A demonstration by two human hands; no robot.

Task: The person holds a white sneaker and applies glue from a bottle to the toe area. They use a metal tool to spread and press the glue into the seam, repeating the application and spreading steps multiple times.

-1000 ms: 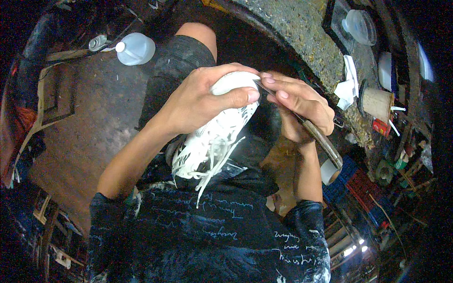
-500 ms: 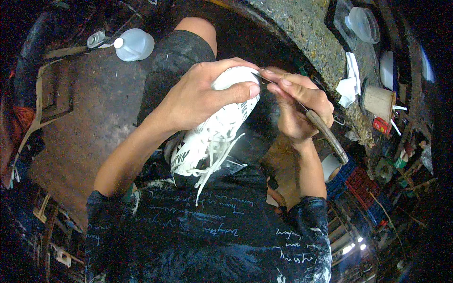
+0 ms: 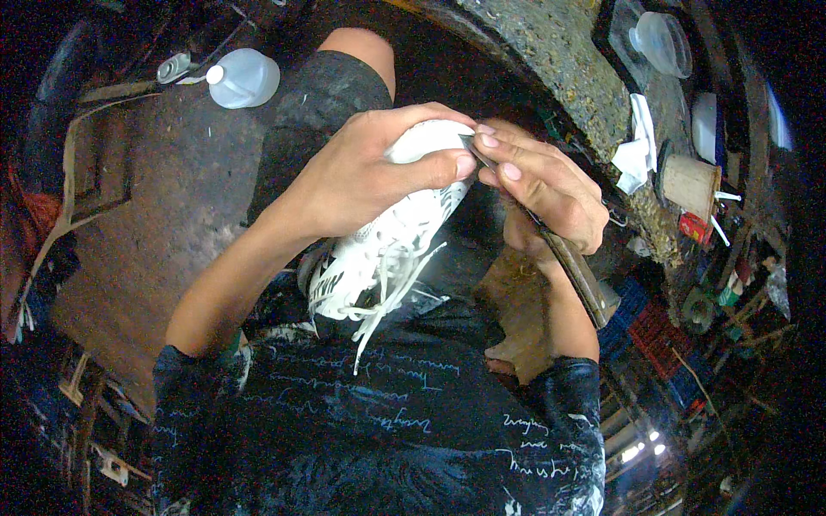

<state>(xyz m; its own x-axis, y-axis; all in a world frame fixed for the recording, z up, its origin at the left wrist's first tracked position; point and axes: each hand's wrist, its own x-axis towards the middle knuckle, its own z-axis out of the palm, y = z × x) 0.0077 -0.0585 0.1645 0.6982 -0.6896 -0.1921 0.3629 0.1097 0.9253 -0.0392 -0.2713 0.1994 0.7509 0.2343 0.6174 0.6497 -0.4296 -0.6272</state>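
Observation:
A white lace-up sneaker (image 3: 430,146) with black markings lies across my lap, toe pointing away and its loose laces (image 3: 400,284) trailing toward me. My left hand (image 3: 370,168) is closed around the toe, the thumb pressing on the upper and the fingers going over the far side. In my right hand (image 3: 551,185) is a narrow-bladed knife (image 3: 572,275) with a dark blade and a worn brown handle. Its tip meets the right edge of the toe, close to my left thumb. The handle slants down toward my right forearm. My right fingertips lie along the blade near the shoe.
A translucent jug (image 3: 249,79) with a white cap stands on the floor at far left. Along the rough stone ledge (image 3: 568,77) at right are crumpled white paper (image 3: 635,155), a clear plastic container (image 3: 662,45) and a beige pot (image 3: 688,182). A blue-and-red woven surface (image 3: 658,344) lies lower right.
My right hand has turned and its fingers have spread along the knife, whose handle has swung down toward my forearm and shows broader. My left hand and the sneaker stay nearly in place.

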